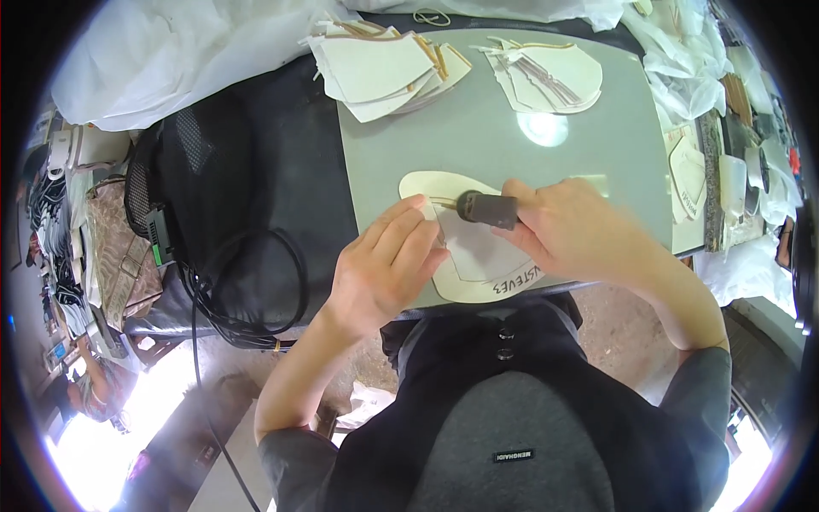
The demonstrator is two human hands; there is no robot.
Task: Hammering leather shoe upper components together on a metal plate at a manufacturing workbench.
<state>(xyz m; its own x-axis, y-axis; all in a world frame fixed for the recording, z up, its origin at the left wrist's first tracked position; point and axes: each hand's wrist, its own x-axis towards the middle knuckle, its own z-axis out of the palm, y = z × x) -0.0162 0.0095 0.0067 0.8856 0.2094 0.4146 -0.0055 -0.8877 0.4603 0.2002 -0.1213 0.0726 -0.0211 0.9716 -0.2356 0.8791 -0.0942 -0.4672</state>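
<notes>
A rounded off-white card template (421, 183) with handwriting along its near edge lies on the grey-green board (375, 154). On it rests a pale flat piece (478, 252) with a narrow brownish strip near its far edge. The fingertips of my left hand (384, 264) press together on the left side of that piece. My right hand (572, 226) grips a dark hammer-like tool (492, 211) with a round end, held over the piece's far edge. The tool's handle is mostly hidden by my hand.
Two stacks of pale cut pieces with brown strips, one at the far left (384, 72) and one at the far right (554, 77), lie on the board. Black cable (256, 282) coils beside a black mesh-sided item (196, 162). White plastic sheeting (188, 60) borders the far side.
</notes>
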